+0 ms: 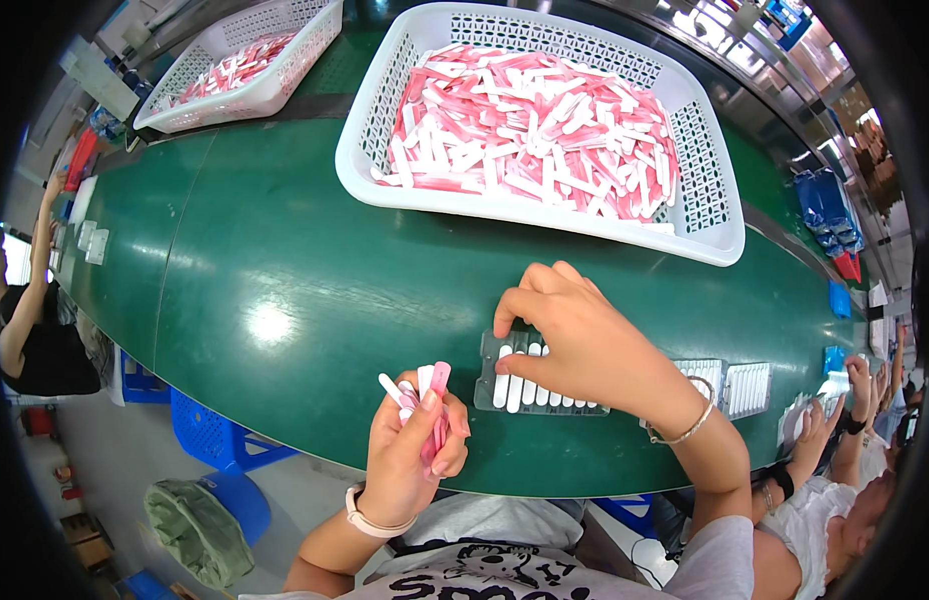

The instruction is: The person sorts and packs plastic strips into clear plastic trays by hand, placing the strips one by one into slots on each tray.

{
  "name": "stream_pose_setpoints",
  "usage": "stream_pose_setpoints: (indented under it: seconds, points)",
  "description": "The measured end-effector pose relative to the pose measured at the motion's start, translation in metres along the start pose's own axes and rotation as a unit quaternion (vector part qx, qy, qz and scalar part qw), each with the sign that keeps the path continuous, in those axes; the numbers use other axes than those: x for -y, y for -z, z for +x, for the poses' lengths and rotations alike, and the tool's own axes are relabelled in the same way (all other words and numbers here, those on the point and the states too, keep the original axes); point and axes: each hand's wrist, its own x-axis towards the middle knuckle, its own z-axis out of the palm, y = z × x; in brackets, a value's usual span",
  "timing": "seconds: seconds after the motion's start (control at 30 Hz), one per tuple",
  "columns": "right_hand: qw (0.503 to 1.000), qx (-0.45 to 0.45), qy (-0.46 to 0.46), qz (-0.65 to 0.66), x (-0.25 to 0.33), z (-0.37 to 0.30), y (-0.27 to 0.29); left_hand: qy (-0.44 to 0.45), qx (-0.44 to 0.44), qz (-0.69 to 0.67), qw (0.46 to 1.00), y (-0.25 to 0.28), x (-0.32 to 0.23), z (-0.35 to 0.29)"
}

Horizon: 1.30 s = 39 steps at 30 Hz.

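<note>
My left hand (pixel 417 450) is closed around a bunch of slim pink and white plastic sticks (pixel 440 378), their ends poking up past the thumb. In front of me lies a clear plastic tray (pixel 488 352) with several white sticks (pixel 529 392) side by side in its slots. Reaching over this tray, my right hand (pixel 560 335) has its thumb and index finger curled at the leftmost white stick (pixel 501 390). The hand covers the upper part of the tray.
A large white perforated basket (pixel 545 212) heaped with pink and white sticks stands beyond my hands. A second basket (pixel 275 95) is at the far left. Filled trays (pixel 748 388) lie right, near co-workers' hands (pixel 813 435). The green table's (pixel 285 420) curved edge is close to me.
</note>
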Motion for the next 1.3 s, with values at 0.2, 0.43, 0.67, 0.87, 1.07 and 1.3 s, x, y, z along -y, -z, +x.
stream_pose_setpoints:
  seconds: [0.2,0.43,0.67,0.87,1.07,1.3]
  points:
    - [0.998,0.043,-0.024,0.044,-0.012,0.015,0.005,-0.013,-0.004,0.006,1.000,0.001,-0.005,-0.003]
    - [0.991,0.114,-0.056,0.031,-0.002,0.002,0.011,-0.072,-0.019,0.128,0.989,0.004,-0.006,-0.008]
    - [0.989,0.088,-0.088,0.079,-0.004,-0.002,0.012,-0.080,-0.015,0.216,0.973,-0.003,-0.014,-0.002]
    - [0.990,0.096,-0.089,0.044,-0.004,0.008,0.006,-0.041,0.005,0.278,0.960,-0.008,-0.011,0.003]
    - [0.992,0.053,-0.081,0.078,-0.006,-0.018,0.004,-0.032,0.019,0.285,0.958,-0.013,0.000,-0.003]
    - [0.965,-0.178,-0.120,-0.152,-0.018,-0.101,0.017,-0.025,0.039,0.295,0.954,-0.027,0.018,-0.005]
